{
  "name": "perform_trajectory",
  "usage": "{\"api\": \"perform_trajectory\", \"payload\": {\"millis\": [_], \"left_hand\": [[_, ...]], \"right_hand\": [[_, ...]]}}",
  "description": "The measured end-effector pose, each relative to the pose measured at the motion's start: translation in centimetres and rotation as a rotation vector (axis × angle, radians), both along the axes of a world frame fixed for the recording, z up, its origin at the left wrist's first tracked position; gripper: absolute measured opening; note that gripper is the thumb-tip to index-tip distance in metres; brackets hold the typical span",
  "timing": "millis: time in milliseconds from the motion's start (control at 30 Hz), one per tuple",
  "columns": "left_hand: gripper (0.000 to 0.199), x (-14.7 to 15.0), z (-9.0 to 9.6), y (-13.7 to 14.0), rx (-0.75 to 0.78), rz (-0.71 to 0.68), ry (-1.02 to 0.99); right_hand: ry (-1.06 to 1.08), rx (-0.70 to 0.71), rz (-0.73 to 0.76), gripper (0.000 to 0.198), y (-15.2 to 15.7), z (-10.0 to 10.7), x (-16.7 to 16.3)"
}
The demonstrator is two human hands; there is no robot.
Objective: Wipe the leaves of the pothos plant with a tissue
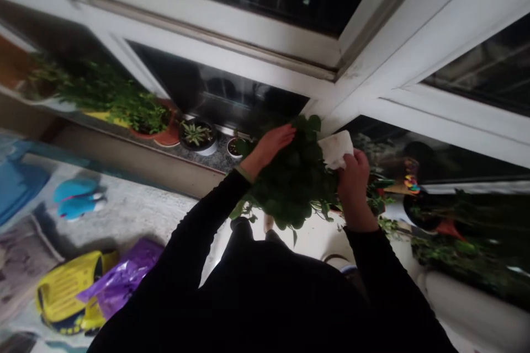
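Observation:
A bushy, dark green leafy plant (290, 182) fills the middle of the head view, its leaves hanging in front of my legs. My left hand (271, 148) lies at the plant's upper left side, fingers stretched out and holding nothing. Whether it presses on the leaves I cannot tell. On the plant's right, my right hand (355, 185) pinches a crumpled white tissue (336, 148) that has faint brownish marks. The tissue is held up beside the top leaves. The plant's pot is hidden.
White window frames (215, 36) with dark panes rise ahead. Potted succulents (197, 135) and leafy pots (141, 113) line the sill at left; more plants (447, 248) stand at right. A purple bag (128, 273), a yellow toy (68, 289) and blue slippers (78, 198) lie at lower left.

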State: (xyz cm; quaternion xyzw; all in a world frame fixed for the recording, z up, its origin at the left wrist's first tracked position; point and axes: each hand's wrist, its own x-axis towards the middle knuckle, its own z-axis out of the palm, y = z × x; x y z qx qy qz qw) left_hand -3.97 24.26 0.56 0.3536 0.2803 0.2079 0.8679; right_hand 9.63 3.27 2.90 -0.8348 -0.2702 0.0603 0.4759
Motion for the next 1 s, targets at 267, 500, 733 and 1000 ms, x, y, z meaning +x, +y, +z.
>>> {"api": "perform_trajectory", "payload": {"millis": [267, 500, 733, 1000], "left_hand": [[0.046, 6.4, -0.9, 1.0, -0.326, -0.165, 0.0], [0.037, 6.1, -2.3, 1.8, -0.35, -0.262, 0.013], [0.036, 5.3, -2.8, 3.8, -0.171, -0.234, 0.172], [0.048, 5.1, -2.3, 3.3, 0.026, -0.33, 0.21]], "right_hand": [[-0.493, -0.302, 0.262, 0.041, 10.6, 1.3, 1.0], [-0.264, -0.432, 0.083, 0.046, 6.0, -3.6, 1.2], [-0.086, -0.206, -0.231, 0.044, 0.5, -3.6, 1.8], [-0.174, -0.358, 0.035, 0.051, 7.6, -5.0, 0.1]]}}
